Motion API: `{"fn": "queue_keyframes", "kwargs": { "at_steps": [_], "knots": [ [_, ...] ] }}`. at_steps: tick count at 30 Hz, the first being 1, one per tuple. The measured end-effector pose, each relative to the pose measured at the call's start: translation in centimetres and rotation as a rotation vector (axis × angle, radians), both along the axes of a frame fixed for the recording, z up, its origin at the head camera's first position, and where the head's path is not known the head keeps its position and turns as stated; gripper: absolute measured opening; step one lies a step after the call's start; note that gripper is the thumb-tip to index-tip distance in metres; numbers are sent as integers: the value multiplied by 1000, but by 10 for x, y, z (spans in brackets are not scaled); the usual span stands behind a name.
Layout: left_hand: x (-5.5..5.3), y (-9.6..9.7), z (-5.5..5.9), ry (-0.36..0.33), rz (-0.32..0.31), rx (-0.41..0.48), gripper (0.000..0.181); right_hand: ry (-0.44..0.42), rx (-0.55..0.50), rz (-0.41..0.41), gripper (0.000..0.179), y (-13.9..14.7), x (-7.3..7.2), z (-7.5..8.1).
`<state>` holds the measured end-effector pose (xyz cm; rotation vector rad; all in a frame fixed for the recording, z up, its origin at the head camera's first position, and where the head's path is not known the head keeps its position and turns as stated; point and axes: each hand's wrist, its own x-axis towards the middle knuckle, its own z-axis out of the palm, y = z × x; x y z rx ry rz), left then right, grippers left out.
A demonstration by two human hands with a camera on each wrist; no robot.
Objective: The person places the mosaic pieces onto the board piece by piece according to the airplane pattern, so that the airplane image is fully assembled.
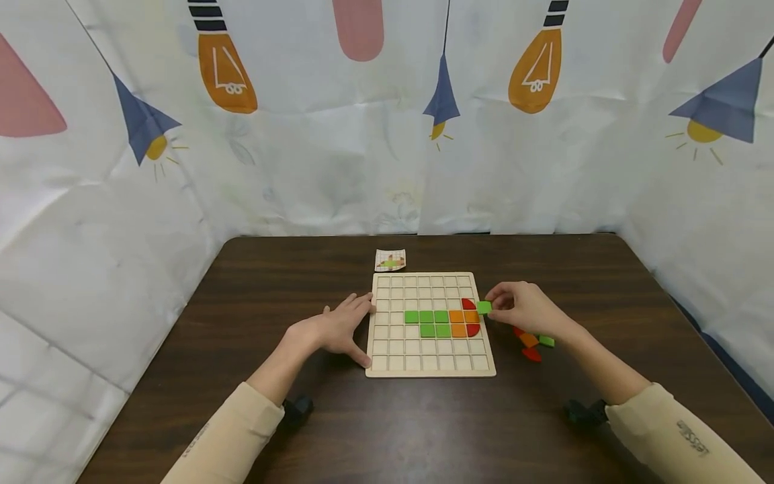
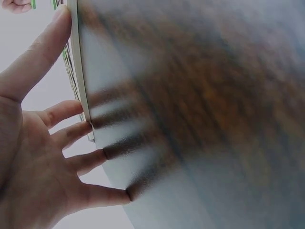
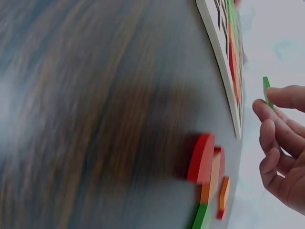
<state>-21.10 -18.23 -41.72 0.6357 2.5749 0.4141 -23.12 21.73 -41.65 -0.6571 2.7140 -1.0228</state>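
Note:
A pale wooden grid board (image 1: 429,364) lies on the table, with several green square tiles (image 1: 426,316) and orange square tiles (image 1: 458,330) in its middle rows. Two red rounded tiles (image 1: 474,330) sit at the right end of those rows. My left hand (image 1: 336,331) touches the board's left edge, thumb and fingers spread along it, as the left wrist view also shows. Between thumb and fingertips, my right hand (image 1: 525,307) pinches a green square tile (image 3: 267,89). In the head view that tile is at the board's right edge, near the upper red tile.
Loose red, orange and green tiles (image 1: 529,341) lie right of the board, partly behind the right wrist. A small picture card (image 1: 390,260) lies beyond the board's top left corner. The dark wooden table (image 1: 290,269) meets a patterned cloth (image 1: 338,168) at the back.

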Motion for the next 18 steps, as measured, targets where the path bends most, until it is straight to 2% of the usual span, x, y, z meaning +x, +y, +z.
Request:
{"fn": "queue_keyframes", "kwargs": {
  "at_steps": [10,18],
  "knots": [
    [3,0,1,-12,7,26,100,0,-43,58,22,-30,1,-4],
    [-1,2,1,-5,7,12,100,2,-27,99,22,-52,4,-4]
  ]
}}
